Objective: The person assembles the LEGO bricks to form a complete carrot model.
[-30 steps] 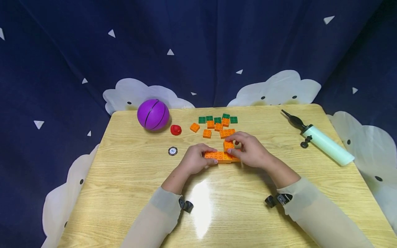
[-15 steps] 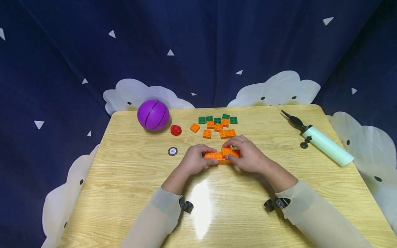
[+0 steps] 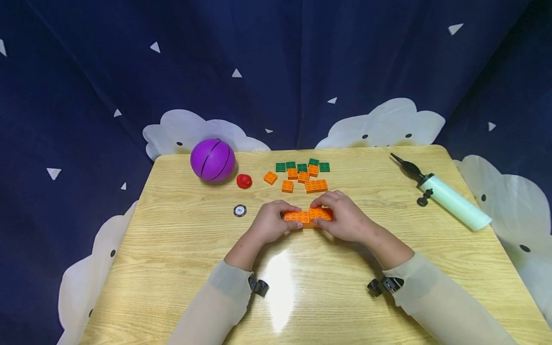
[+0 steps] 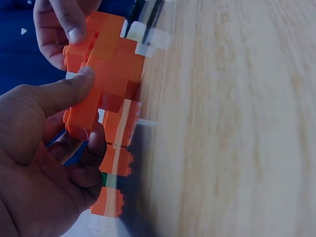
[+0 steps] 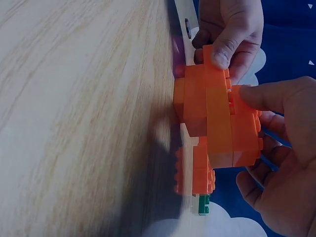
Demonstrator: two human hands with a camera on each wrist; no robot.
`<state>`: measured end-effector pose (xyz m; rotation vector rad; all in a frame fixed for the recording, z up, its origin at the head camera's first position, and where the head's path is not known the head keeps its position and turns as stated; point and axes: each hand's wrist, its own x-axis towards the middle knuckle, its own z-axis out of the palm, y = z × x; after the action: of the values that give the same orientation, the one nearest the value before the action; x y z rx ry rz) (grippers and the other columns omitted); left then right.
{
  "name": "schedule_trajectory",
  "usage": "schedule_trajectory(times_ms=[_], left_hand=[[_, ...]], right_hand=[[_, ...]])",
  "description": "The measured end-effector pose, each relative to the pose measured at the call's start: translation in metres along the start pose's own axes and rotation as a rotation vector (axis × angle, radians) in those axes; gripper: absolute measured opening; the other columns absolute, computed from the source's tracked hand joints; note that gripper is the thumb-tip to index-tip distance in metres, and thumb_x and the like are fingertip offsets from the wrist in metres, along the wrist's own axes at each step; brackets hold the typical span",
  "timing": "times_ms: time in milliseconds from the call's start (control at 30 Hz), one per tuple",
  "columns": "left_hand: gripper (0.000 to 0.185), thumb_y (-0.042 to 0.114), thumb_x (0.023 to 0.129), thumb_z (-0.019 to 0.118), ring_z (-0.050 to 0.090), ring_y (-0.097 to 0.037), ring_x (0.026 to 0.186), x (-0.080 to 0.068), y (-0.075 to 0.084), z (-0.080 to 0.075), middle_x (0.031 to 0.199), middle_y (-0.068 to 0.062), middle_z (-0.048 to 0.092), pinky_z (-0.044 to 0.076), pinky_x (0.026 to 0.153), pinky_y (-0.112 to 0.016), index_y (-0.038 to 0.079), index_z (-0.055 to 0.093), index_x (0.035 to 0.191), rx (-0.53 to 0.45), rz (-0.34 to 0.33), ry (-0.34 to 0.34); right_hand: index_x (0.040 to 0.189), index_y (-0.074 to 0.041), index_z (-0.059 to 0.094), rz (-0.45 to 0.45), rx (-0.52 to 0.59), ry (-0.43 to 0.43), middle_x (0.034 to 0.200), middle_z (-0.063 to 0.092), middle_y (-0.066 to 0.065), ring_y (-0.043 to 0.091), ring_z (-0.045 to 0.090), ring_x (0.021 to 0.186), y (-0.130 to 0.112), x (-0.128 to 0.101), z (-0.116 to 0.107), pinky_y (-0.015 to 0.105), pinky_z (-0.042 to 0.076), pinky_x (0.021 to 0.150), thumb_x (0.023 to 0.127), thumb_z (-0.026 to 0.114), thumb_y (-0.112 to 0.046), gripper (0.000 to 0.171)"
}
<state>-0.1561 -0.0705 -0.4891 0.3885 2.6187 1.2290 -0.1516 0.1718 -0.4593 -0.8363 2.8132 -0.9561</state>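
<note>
- Orange bricks joined into a stepped block assembly (image 3: pixel 308 216) are held just above the wooden table (image 3: pixel 345 297), near its middle, between both hands
- The assembly's left end is gripped by the left hand (image 3: pixel 269 224), thumb laid along the near face and fingers curled behind, as seen from the left wrist camera
- The right end is clasped by the right hand (image 3: pixel 345 218); its thumb is pressed on the top brick (image 3: pixel 320 212) while the fingers are wrapped round the far side
- That top brick is seen sitting flush on the layers under it, so this piece is judged as seated or nearly so
- Several layers are already stacked, as shown by the right wrist view (image 5: pixel 217 118)
- Loose orange bricks (image 3: pixel 297 179) and green bricks (image 3: pixel 302 166) are left in a cluster at 12 o'clock from the hands, well apart from them; these are judged as work not yet done
- A purple ball (image 3: pixel 213 159) and a small red piece (image 3: pixel 244 181) are set at 10 o'clock, a round token (image 3: pixel 240 210) at 9 o'clock
- A hand pump (image 3: pixel 448 196) is laid at 2 o'clock, near the table's right edge
</note>
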Motion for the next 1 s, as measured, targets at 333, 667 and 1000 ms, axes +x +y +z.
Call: schedule_trajectory(times_ms=[333,667,1000], left_hand=[[0.036,0.031,0.082,0.091,0.063,-0.017,0.116,-0.0005,0.0013,-0.0001,0.114,0.008,0.072,0.045,0.109,-0.04,0.025,0.08,0.116,-0.008,-0.011,-0.003],[0.036,0.031,0.082,0.09,0.063,-0.018,0.116,-0.0015,0.0018,-0.0004,0.114,0.008,0.072,0.045,0.108,-0.04,0.024,0.08,0.116,-0.005,0.005,-0.002],[0.037,0.031,0.082,0.09,0.064,-0.017,0.114,-0.0008,0.0008,-0.0002,0.113,0.008,0.072,0.046,0.107,-0.04,0.024,0.08,0.117,0.0,0.015,0.003]], right_hand=[[0.114,-0.014,0.072,0.009,-0.024,-0.007,0.114,0.07,-0.001,0.026,0.058,0.115,-0.0029,0.0,-0.0013,0.051,0.043,0.103,0.087,0.084,-0.018,0.03],[0.11,-0.017,0.074,0.024,-0.056,-0.014,0.113,0.071,-0.003,0.023,0.058,0.117,-0.0032,0.0017,-0.0004,0.051,0.039,0.101,0.085,0.087,-0.018,0.029],[0.113,-0.02,0.073,0.01,-0.002,-0.016,0.115,0.07,-0.005,0.022,0.056,0.116,0.0059,0.0009,0.0004,0.051,0.037,0.102,0.085,0.088,-0.021,0.031]])
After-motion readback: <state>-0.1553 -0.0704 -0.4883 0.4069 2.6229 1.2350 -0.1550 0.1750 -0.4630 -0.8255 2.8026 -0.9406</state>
